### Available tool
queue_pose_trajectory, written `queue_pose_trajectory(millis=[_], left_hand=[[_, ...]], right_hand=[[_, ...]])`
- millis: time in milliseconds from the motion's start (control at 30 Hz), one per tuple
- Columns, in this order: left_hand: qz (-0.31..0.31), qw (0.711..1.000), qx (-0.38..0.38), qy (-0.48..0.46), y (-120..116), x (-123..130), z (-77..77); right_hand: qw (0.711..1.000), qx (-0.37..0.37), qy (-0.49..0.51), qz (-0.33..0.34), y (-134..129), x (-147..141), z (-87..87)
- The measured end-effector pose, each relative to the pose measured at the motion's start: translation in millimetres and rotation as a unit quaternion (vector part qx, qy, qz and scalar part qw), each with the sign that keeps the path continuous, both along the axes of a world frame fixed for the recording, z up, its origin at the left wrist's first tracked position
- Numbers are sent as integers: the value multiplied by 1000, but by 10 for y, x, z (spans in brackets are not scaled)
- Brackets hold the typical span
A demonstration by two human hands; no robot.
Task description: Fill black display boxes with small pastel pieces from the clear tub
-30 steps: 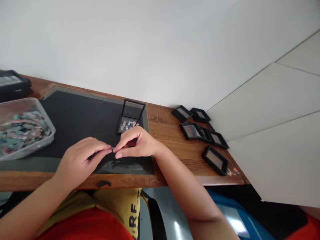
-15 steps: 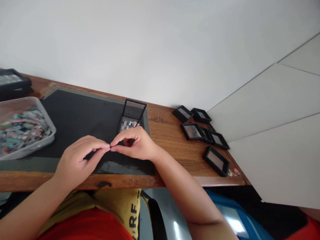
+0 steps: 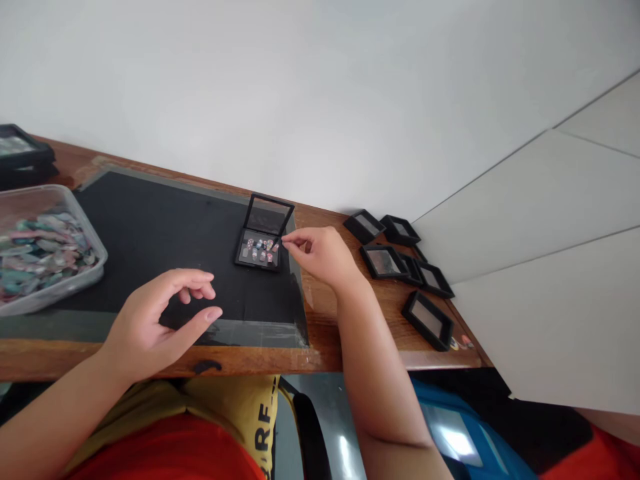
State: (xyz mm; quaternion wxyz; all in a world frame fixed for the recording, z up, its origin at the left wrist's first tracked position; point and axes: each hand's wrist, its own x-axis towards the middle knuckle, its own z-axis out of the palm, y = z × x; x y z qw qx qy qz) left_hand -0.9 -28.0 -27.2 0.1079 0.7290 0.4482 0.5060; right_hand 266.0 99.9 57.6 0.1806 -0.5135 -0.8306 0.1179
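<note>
A small black display case (image 3: 257,267) stands with its clear lid raised on the dark mat. Inside it lie several small decorated pieces that look like press-on nails (image 3: 263,256), set in rows. My right hand (image 3: 325,257) is at the case's right edge, thumb and forefinger pinched together; whatever is between the fingertips is too small to make out. Over the mat's front part hovers my left hand (image 3: 160,317), fingers curved and apart from the thumb, holding nothing.
To the left is a clear plastic tub (image 3: 90,267) of many bagged colourful pieces, with stacked black cases (image 3: 25,160) behind it. Several black cases (image 3: 383,261) lie on the wood at right. A white wall (image 3: 300,100) rises behind the dark mat (image 3: 165,227).
My hands have parted. The right one moved away and to the right, from the left fingertips to the case. The left one opened and stayed near its place.
</note>
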Motion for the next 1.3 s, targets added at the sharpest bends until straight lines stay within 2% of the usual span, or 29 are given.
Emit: queue_pose_trajectory(millis=[133, 267, 500, 733, 900, 1133, 1300], left_hand=[[4, 1000, -4, 20, -3, -5, 36], [-7, 1000, 0, 24, 2, 7, 69], [-15, 1000, 21, 16, 21, 15, 92], [-16, 1000, 12, 3, 22, 4, 109], [-22, 1000, 11, 0, 28, 11, 122], [-32, 999, 4, -2, 39, 15, 121], [-32, 999, -3, -2, 24, 2, 115]], right_hand=[[994, -19, -105, -6, -44, -131, -40], [990, -31, -139, -4, -77, -197, -51], [993, -75, -85, 20, -74, -182, -65], [992, -108, -53, 24, -15, -99, -88], [994, -103, -35, -5, 4, -73, -70], [991, -128, -31, 4, 42, -52, -99], [992, -118, -32, -4, 69, -50, -131]])
